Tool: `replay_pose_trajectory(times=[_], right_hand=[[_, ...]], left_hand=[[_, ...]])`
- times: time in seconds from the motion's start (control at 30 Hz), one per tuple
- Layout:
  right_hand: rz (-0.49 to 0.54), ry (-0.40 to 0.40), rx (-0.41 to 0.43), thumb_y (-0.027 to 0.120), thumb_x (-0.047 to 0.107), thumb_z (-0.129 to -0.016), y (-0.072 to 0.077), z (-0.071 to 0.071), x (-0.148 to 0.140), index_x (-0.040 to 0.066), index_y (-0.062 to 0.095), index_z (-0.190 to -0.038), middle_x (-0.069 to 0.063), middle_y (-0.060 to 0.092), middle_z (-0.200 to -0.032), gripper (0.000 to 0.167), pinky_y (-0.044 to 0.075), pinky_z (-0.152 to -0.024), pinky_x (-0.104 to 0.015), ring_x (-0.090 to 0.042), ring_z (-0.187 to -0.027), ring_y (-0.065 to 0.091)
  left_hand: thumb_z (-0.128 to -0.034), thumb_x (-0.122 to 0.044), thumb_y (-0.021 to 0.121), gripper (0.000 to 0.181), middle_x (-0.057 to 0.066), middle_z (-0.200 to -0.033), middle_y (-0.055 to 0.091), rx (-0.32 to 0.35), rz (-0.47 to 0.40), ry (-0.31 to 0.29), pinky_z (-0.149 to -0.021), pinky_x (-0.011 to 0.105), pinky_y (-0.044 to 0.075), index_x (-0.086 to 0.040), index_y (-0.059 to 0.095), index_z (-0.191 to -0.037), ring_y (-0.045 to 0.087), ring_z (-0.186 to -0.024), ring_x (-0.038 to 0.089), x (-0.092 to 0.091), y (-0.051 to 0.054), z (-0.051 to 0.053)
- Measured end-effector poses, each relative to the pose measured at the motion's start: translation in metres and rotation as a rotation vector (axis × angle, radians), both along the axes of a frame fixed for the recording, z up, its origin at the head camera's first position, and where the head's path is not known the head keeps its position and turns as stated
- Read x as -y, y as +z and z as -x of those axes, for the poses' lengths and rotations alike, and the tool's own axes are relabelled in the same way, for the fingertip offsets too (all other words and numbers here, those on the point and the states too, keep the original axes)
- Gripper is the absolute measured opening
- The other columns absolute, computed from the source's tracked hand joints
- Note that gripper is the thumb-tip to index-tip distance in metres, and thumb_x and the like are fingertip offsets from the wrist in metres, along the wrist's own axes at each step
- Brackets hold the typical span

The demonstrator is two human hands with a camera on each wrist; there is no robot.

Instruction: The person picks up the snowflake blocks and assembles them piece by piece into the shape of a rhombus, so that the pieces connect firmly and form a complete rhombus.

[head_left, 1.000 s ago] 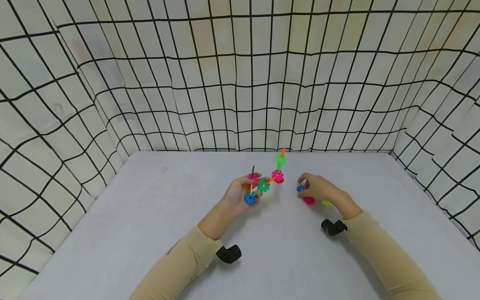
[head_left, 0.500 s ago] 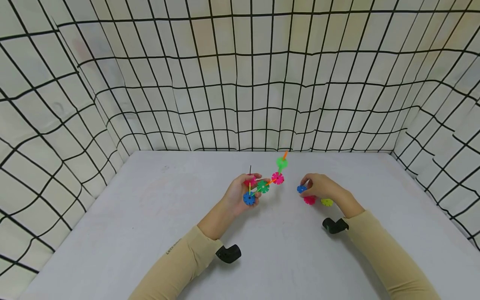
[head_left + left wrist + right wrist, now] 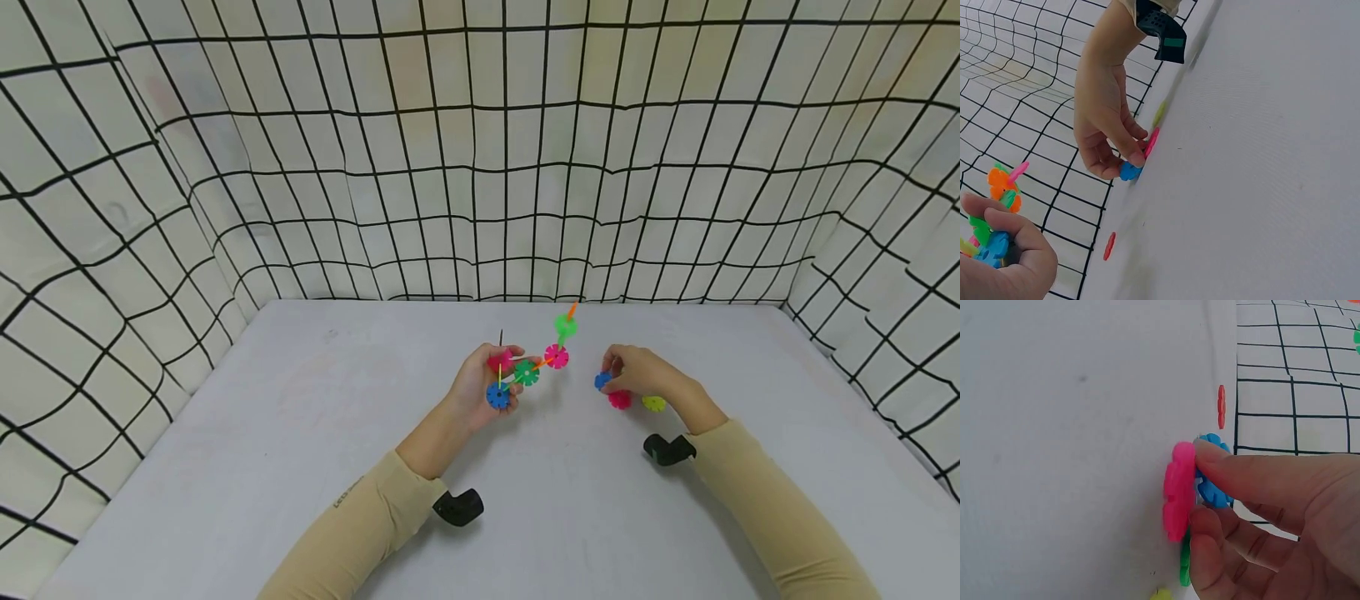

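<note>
My left hand (image 3: 476,387) holds a chain of interlocking notched plastic discs above the table. In it are a blue disc (image 3: 498,396), a green disc (image 3: 527,372), a pink disc (image 3: 557,357) and a light green disc (image 3: 566,326), with an edge-on orange disc (image 3: 573,310) at the tip. To the right, my right hand (image 3: 640,372) pinches a loose blue disc (image 3: 1215,494) between thumb and fingers, low at the tabletop. Beside its fingertips is a pink disc (image 3: 1179,490); part of a green disc (image 3: 1185,559) shows below it in the right wrist view.
A yellow disc (image 3: 654,404) lies under my right wrist. One red disc (image 3: 1109,246) lies on the white table (image 3: 337,500) between the hands. Black netting (image 3: 502,167) over white walls borders the table's back and sides. Black wrist-camera mounts (image 3: 459,507) hang below both sleeves.
The chain's free end has swung slightly right and down, while my left hand stays nearly still. My right fingers have settled on the blue disc, which has shifted a little.
</note>
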State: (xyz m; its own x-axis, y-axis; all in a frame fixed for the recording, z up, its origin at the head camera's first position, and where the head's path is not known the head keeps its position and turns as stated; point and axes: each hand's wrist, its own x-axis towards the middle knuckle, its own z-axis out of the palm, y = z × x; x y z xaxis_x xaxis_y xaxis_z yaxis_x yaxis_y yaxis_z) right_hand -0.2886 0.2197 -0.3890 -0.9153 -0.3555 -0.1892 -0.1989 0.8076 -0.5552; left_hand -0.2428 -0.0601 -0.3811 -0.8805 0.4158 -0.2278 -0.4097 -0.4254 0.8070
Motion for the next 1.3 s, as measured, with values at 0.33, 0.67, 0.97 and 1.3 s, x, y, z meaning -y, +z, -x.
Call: replay_pose_trajectory(times=[0.33, 0.67, 0.97, 1.3], right_hand=[[0.209, 0.049, 0.051, 0.072, 0.012, -0.095, 0.002, 0.001, 0.011, 0.001, 0.065, -0.110, -0.006, 0.061, -0.092, 0.020, 0.052, -0.072, -0.029, -0.020, -0.079, 0.060], [0.359, 0.121, 0.128, 0.073, 0.016, -0.096, 0.016, -0.017, 0.027, -0.004, 0.059, -0.139, -0.005, 0.066, -0.091, 0.049, 0.054, -0.078, -0.039, -0.029, -0.082, 0.066], [0.480, 0.093, 0.113, 0.072, 0.012, -0.097, 0.024, -0.029, 0.039, -0.005, 0.038, -0.154, -0.009, 0.067, -0.100, 0.068, 0.054, -0.081, -0.034, -0.039, -0.088, 0.064], [0.513, 0.073, 0.087, 0.073, 0.013, -0.097, 0.026, -0.034, 0.048, -0.005, 0.040, -0.153, -0.009, 0.065, -0.101, 0.068, 0.056, -0.078, -0.028, -0.043, -0.092, 0.065]], left_hand=[[-0.1017, -0.032, 0.036, 0.024, 0.001, -0.121, 0.064, -0.021, 0.024, 0.022, -0.056, 0.019, 0.041, -0.016, 0.051, -0.110, 0.044, -0.059, 0.010, 0.000, 0.000, 0.000], [-0.1078, -0.050, 0.033, 0.037, 0.000, -0.117, 0.064, -0.050, 0.041, 0.009, -0.058, 0.021, 0.039, -0.017, 0.051, -0.109, 0.045, -0.059, 0.009, 0.001, -0.002, 0.001], [-0.1084, -0.049, 0.036, 0.034, -0.003, -0.111, 0.067, -0.026, 0.065, 0.053, -0.056, 0.020, 0.038, -0.019, 0.051, -0.105, 0.044, -0.057, 0.009, 0.000, -0.003, 0.002], [-0.1077, -0.049, 0.037, 0.039, -0.001, -0.103, 0.062, -0.017, 0.080, 0.064, -0.056, 0.020, 0.039, -0.017, 0.058, -0.102, 0.044, -0.059, 0.008, -0.002, -0.003, 0.001]])
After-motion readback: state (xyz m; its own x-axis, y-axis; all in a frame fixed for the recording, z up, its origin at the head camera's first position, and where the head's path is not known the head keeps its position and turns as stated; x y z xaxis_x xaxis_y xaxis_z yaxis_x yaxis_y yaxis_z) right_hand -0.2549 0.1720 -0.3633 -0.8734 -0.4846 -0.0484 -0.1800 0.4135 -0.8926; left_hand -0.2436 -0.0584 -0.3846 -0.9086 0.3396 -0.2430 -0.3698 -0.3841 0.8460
